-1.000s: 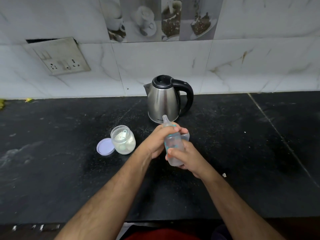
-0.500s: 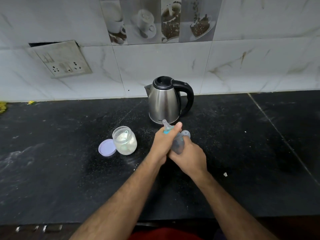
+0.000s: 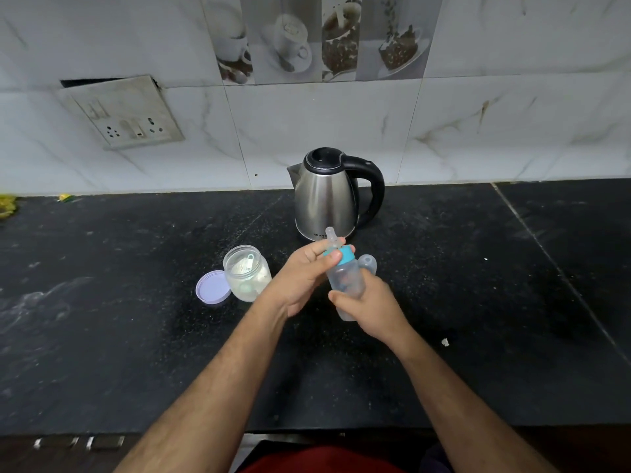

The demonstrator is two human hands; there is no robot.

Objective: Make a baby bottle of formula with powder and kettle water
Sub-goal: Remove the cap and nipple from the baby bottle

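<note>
A black counter (image 3: 478, 302) fills the middle of the view, dusted with pale specks. A thin pale seam (image 3: 553, 264) runs across it at about 3 o'clock. A small white crumb (image 3: 445, 342) lies at about 4 o'clock. At 9 o'clock, by the edge, sits something yellow (image 3: 6, 205). The wall (image 3: 307, 124) at 12 o'clock has white marble tiles. Picture tiles (image 3: 314, 35) of cups and coffee beans run along the top. A tilted socket plate (image 3: 124, 112) hangs at 10 o'clock.
</note>
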